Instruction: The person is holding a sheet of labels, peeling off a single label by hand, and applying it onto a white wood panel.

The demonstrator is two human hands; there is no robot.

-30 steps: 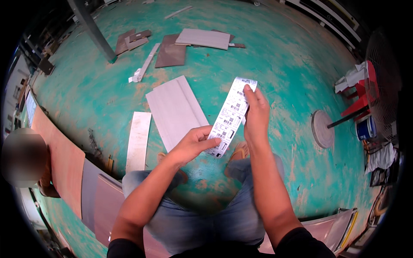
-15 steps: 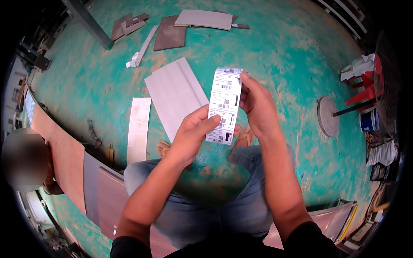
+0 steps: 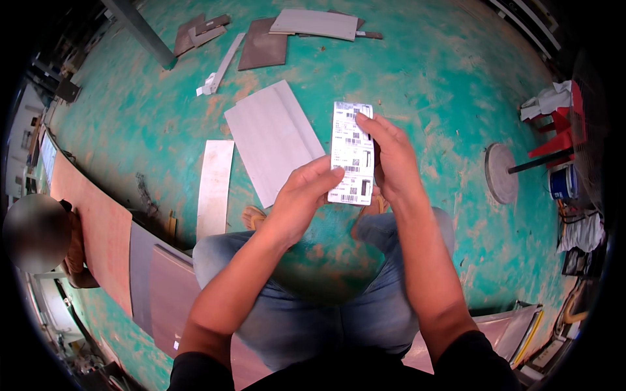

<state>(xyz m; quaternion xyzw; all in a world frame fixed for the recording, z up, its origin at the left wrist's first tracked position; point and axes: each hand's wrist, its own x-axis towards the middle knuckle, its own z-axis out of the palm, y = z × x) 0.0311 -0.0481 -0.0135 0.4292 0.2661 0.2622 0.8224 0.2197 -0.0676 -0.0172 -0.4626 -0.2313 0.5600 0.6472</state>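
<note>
Between my two hands I hold a white strip of printed labels (image 3: pixel 352 146) with barcodes and square codes, upright above the floor. My left hand (image 3: pixel 303 195) pinches its lower left edge, thumb on the front. Higher up on the other side, my right hand (image 3: pixel 394 153) grips the strip with its thumb across the front near the top; most of its fingers are behind. Below the hands, two overlapping light grey boards (image 3: pixel 270 140) lie on the green floor, close to my left foot.
A narrow pale board (image 3: pixel 215 186) lies left of the grey boards. Brown panels (image 3: pixel 264 49) and off-cuts lie farther off near a grey post (image 3: pixel 140 32). At left is another person beside long boards (image 3: pixel 98 228). A round-based stand (image 3: pixel 501 173) and red stool (image 3: pixel 554 130) stand right.
The label strip has shifted slightly right and now hangs straighter, its top less curled. My right thumb has moved from the strip's edge onto its front face.
</note>
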